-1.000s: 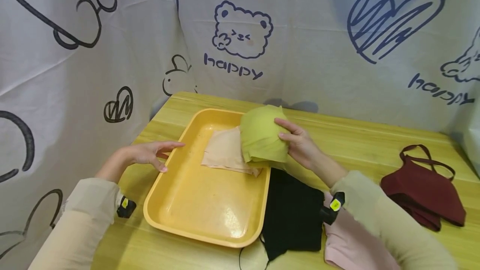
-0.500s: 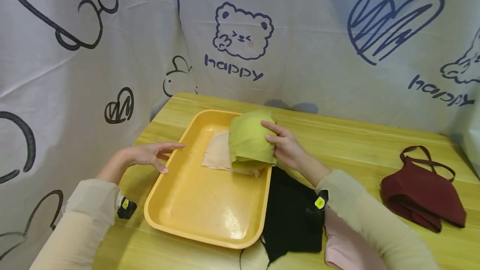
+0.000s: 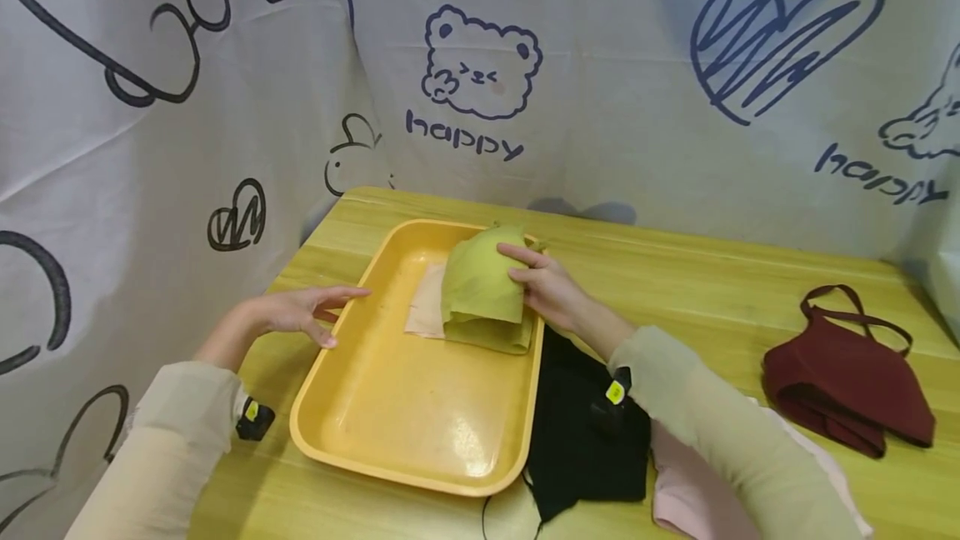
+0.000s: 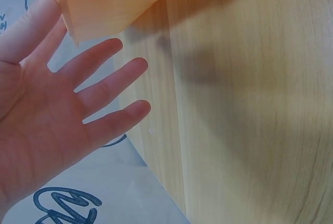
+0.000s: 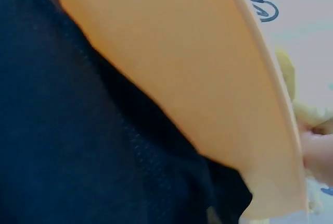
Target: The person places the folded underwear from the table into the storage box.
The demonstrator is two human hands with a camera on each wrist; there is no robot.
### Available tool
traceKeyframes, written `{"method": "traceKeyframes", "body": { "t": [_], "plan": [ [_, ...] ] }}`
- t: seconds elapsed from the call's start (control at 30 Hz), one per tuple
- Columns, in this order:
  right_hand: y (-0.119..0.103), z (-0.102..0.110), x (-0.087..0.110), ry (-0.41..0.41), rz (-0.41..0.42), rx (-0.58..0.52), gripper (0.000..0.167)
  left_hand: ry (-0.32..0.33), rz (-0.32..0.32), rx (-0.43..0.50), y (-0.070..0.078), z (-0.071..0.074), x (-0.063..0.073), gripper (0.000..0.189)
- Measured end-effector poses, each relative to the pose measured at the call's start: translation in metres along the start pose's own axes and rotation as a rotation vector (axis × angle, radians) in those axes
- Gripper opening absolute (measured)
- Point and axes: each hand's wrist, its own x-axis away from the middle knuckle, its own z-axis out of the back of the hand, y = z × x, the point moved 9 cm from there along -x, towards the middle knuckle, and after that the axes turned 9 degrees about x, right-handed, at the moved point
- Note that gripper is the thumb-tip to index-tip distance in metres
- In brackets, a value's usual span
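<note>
My right hand (image 3: pixel 553 290) grips a folded yellow-green bra (image 3: pixel 483 277) by its right side, with the thumb and index finger on its domed front. It is over the far right part of a yellow plastic tray (image 3: pixel 390 407), covering most of a beige folded garment (image 3: pixel 425 302) lying in there. My left hand (image 3: pixel 292 312) touches the tray's left rim with thumb and index finger. In the left wrist view its other fingers (image 4: pixel 112 83) are straight and spread below the rim. The right wrist view shows little of the right hand, past the tray's wall (image 5: pixel 182 67).
A black garment (image 3: pixel 592 448) with a thin strap lies against the tray's right side. Beside it, a pink garment (image 3: pixel 693 482) is partly under my right sleeve. A maroon bra (image 3: pixel 847 373) lies at the right of the wooden table (image 3: pixel 705 290). Drawn-on white cloth hangs behind.
My right hand has moved left and slightly down with the yellow-green bra, from the tray's right rim to over the beige garment. The left hand has stayed at the rim.
</note>
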Motion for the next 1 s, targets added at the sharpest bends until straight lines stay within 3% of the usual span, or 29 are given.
{"method": "traceKeyframes", "body": {
  "t": [0.33, 0.6, 0.77, 1.0],
  "plan": [
    [0.008, -0.008, 0.0, -0.024, -0.152, 0.182, 0.044, 0.006, -0.026, -0.018, -0.001, -0.003, 0.001, 0.09],
    [0.01, -0.006, 0.001, -0.002, -0.178, 0.324, 0.046, 0.005, -0.03, -0.005, -0.004, -0.003, -0.001, 0.091],
    [0.007, -0.006, 0.005, 0.001, -0.181, 0.325, 0.05, 0.004, -0.031, -0.002, -0.004, -0.003, -0.002, 0.091],
    [-0.004, -0.004, 0.015, -0.058, -0.123, 0.302, 0.05, 0.013, -0.015, -0.009, -0.004, -0.002, -0.001, 0.091]
  ]
}}
